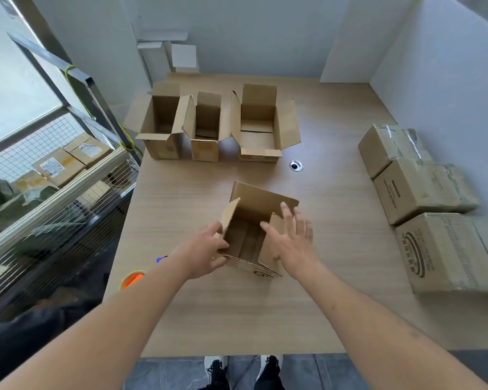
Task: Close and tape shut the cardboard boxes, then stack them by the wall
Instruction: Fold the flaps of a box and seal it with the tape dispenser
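Left hand (206, 253) grips near-left flap of open box (254, 235) mid-bench (237, 311); right hand (290, 240) fingers spread, flat on right flap; 3 open boxes (206, 128) behind, 3 taped boxes (423, 192) by right wall

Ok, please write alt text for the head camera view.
A person's left hand grips and right hand presses the flaps of a small open brown cardboard box on a light wooden table; three open boxes stand behind.

Head-worn wide-angle view, facing forward and down.
We look steeply onto the light wood-grain table (307, 291), near, walls beyond.
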### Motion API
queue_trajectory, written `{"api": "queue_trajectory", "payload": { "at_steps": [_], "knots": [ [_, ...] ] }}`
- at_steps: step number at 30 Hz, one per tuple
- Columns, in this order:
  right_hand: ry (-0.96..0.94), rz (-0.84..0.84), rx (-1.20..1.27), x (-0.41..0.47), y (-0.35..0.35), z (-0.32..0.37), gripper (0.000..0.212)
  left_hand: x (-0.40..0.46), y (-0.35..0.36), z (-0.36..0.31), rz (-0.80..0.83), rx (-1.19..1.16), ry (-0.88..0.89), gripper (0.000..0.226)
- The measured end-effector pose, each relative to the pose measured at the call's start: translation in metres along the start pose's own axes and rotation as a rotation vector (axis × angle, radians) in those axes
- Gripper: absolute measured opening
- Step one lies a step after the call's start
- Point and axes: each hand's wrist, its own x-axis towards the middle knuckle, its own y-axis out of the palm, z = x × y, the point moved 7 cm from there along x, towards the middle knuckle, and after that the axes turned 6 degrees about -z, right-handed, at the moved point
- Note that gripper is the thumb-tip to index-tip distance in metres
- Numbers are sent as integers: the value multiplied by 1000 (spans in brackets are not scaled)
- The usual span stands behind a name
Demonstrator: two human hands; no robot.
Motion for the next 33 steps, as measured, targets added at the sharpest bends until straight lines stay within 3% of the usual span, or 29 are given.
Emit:
{"api": "queue_trajectory", "payload": {
  "at_steps": [2,4,7,12,17,22,24,30,33],
  "knots": [
    [138,-31,150,1,0,-8,135,0,4,-9,-3,13,31,29],
    [246,-20,319,1,0,-17,149,1,10,-14,49,-25,14,38],
    [323,11,459,1,4,-25,159,3,19,-12,111,44,-90,51],
    [352,13,483,14,13,-37,165,19,21,-6,152,169,-218,43],
    [394,-11,544,33,13,-50,154,40,25,4,106,-25,-295,47],
    [483,-126,844,49,19,-54,92,34,39,11,-174,-261,-486,65],
    [467,-114,873,52,21,-48,81,31,40,8,-219,-244,-550,75],
    [405,-91,925,56,29,-38,92,18,38,18,-135,-358,-792,123],
    [376,-79,984,57,29,-31,101,8,42,25,-122,-406,-873,134]
  ]
}}
